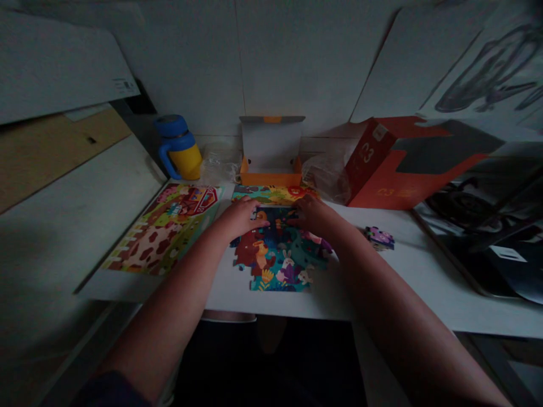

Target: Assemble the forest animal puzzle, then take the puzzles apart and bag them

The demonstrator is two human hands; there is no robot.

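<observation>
1. Puzzle [284,257], partly joined, lay mid-tabletop [413,251], below the clock's centre.
2. Left hand [241,216] at its 11 o'clock, right hand [316,213] at 1; both hands loosely open over it (dim shot).
3. Stacked pieces [380,238] sat at 3 o'clock.
4. Orange box [271,178] stood open at 12.

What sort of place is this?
Perhaps a tabletop at home or in a small workroom; I can't tell which. A partly assembled jigsaw puzzle lies on a white table, with a blue-and-yellow mug and open orange box farther back.
</observation>
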